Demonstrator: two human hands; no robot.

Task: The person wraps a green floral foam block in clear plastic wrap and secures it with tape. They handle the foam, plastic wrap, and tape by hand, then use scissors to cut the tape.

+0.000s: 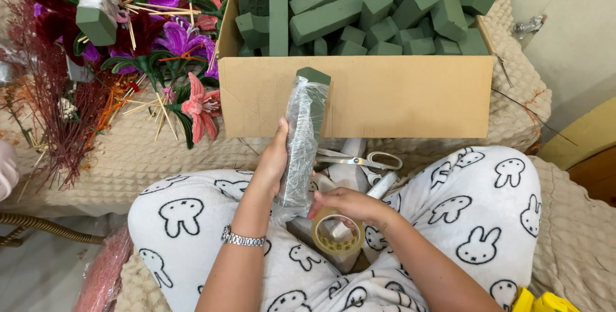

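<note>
both hands are seen low in the middle of the view, above the lap. by the left hand a long green foam block wrapped in clear film is held upright, a little tilted; the fingers are closed around its lower part from the left side, and the bare green top of the block stands out of the film, well above the hand. a metal watch is worn on the left wrist.

the right hand is placed just right of the lower end of the block, with its fingers curled over a roll of clear tape. the roll is touched from above by the fingertips; whether it is really gripped cannot be told.

just beyond the right hand, a pair of scissors with pale handles is lying, and beside it a white tube-like thing that is partly hidden. further away from both hands an open cardboard box is standing, filled with many green foam blocks. far to the left of the left hand, a bunch of pink, purple and red artificial flowers with wooden sticks is laid on a beige textured blanket. under the hands, white trousers with a rabbit pattern are seen.
</note>
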